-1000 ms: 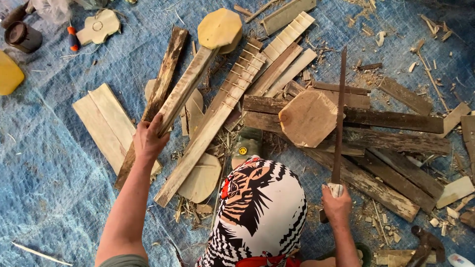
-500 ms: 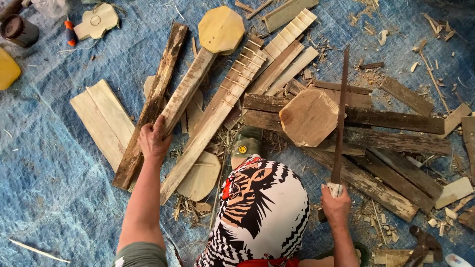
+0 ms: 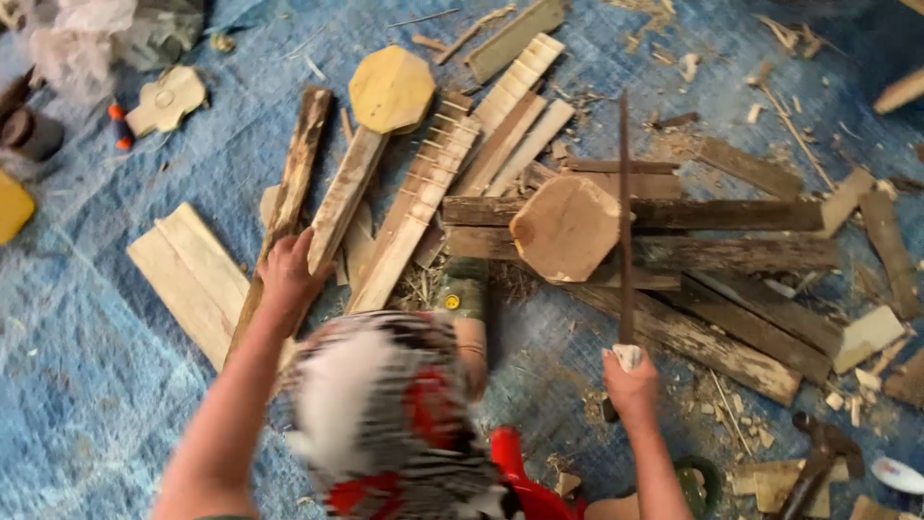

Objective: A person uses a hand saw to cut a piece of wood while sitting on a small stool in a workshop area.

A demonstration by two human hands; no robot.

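My left hand [image 3: 286,276] closes around a long dark weathered plank [image 3: 300,164] that lies slanted on the blue tarp [image 3: 87,385], beside a paler plank [image 3: 348,197]. My right hand [image 3: 630,383] grips the white handle of a long thin blade [image 3: 624,212] that points away from me. The blade crosses an octagonal wooden block [image 3: 566,228], which rests on a stack of dark boards [image 3: 731,217]. A second, yellowish octagonal block [image 3: 390,89] lies further off. A blurred striped cloth [image 3: 385,414] over my knee hides the ground between my arms.
Pale flat boards [image 3: 188,274] lie at the left. A slatted strip [image 3: 428,188] sits in the pile's middle. Wood chips and offcuts [image 3: 866,332] scatter at the right, with a hammer-like tool [image 3: 816,462] near the bottom right corner. A yellow object [image 3: 12,204] and a round tin [image 3: 34,135] sit far left.
The view has shifted and blurred, and the striped cloth now sits further left. My left forearm has swung in closer while the hand stays on the dark plank. The blade stays where it was.
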